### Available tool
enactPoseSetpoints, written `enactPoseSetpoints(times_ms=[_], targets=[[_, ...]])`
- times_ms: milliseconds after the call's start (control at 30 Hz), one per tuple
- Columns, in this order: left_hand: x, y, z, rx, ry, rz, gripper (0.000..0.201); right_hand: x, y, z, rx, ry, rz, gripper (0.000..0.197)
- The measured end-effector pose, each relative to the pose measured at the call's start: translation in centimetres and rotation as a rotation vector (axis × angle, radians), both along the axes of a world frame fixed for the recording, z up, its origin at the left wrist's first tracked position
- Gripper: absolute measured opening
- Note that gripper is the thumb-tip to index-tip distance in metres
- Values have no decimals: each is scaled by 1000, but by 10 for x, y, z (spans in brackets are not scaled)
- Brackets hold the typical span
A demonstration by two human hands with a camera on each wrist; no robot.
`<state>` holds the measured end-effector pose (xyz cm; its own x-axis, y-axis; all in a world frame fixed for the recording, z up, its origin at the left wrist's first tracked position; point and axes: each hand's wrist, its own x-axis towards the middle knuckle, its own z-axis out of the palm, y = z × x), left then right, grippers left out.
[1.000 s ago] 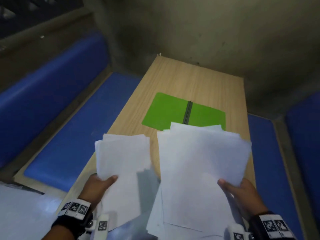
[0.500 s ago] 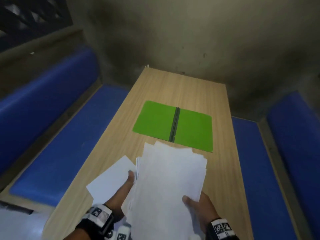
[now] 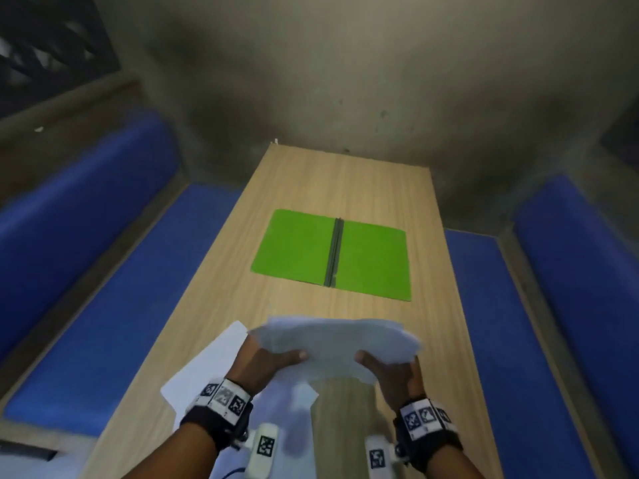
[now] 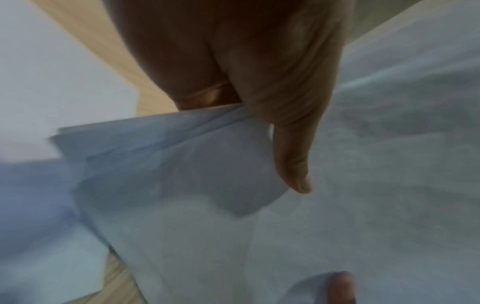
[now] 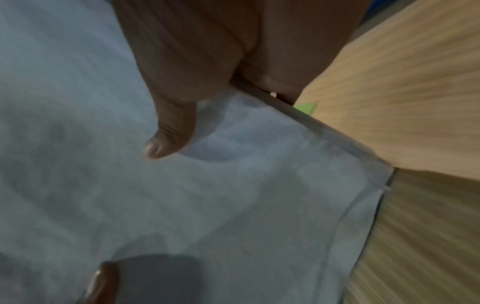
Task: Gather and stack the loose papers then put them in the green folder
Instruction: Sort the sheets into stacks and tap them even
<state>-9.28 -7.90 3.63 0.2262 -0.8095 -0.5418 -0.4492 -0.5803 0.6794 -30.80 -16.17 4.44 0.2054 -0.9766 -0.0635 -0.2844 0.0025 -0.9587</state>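
Both my hands hold one stack of white papers (image 3: 333, 342) above the near half of the wooden table (image 3: 345, 188). My left hand (image 3: 266, 357) grips its left edge, thumb on top (image 4: 293, 164). My right hand (image 3: 390, 369) grips its right edge, thumb on top (image 5: 168, 135). The stack (image 4: 363, 185) (image 5: 233, 195) bows between the hands and is blurred. A loose white sheet (image 3: 211, 361) lies flat on the table under my left wrist. The green folder (image 3: 332, 255) lies open farther up the table, empty, with a dark spine down its middle.
Blue cushioned benches (image 3: 114, 305) (image 3: 491, 340) run along both long sides of the table. A grey wall (image 3: 345, 81) closes off the far end. More white paper (image 3: 297, 402) shows below the stack near the table's front.
Two separate bundles, one in each hand, have come together into a single stack held by both hands. One sheet was left on the table at the left. The view tilted upward.
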Motion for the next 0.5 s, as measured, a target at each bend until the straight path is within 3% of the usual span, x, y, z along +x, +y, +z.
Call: enactPoseSetpoints(times_ms=[33, 133, 167, 233, 333, 433, 500], targets=[[2, -1, -5, -159, 54, 90, 62, 1, 0, -9, 25, -12, -20, 75], [17, -15, 0, -393, 118, 286, 48, 7, -5, -16, 43, -90, -130, 59], [15, -17, 10, -466, 126, 327, 39, 8, -9, -14, 73, -132, -163, 57], [8, -28, 15, -588, 148, 349, 44, 7, -16, -8, 86, -180, -226, 55], [5, -31, 18, -631, 164, 385, 43, -3, -16, -3, 12, -181, -215, 62], [5, -29, -3, -518, 259, 357, 45, -11, -9, -26, 111, -118, -195, 88], [1, -33, -14, -464, 324, 320, 48, -12, -9, -36, 186, -110, -190, 87]])
